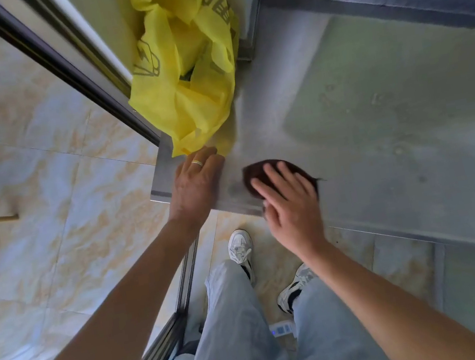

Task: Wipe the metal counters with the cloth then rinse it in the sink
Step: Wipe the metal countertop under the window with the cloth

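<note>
Steel counter (378, 132) (tiled floor below): right hand (291, 202) flat on cloth (262, 169), grip spread.

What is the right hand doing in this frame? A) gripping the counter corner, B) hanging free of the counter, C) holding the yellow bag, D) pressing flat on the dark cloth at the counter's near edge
D: the right hand lies open, palm down on the dark cloth at the near edge of the metal counter; it is the left hand that rests at the corner by the yellow bag.
</note>
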Demonstrator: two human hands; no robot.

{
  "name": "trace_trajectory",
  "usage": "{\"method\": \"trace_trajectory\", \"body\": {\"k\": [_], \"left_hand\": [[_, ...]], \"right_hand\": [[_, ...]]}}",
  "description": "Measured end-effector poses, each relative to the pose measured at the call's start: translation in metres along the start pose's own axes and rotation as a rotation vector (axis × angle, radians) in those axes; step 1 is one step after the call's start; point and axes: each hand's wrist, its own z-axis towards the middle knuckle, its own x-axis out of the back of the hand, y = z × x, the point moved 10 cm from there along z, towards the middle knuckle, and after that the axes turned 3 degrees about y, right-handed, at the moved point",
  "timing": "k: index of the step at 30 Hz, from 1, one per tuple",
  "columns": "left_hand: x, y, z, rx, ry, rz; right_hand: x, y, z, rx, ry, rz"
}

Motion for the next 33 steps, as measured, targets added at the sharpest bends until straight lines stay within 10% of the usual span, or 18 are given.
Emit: {"method": "trace_trajectory", "body": {"k": [14,33], "left_hand": [[0.023,-0.002,-0.007,0.027,0.015,-0.057],[-0.045,0.192,0.011,-0.124,-0.021,-0.124]], "right_hand": [[-0.054,-0.076,0.04,0.304,-0.178,0.199],[0.085,0.176,-0.059,-0.129,0.098,-0.083]]}}
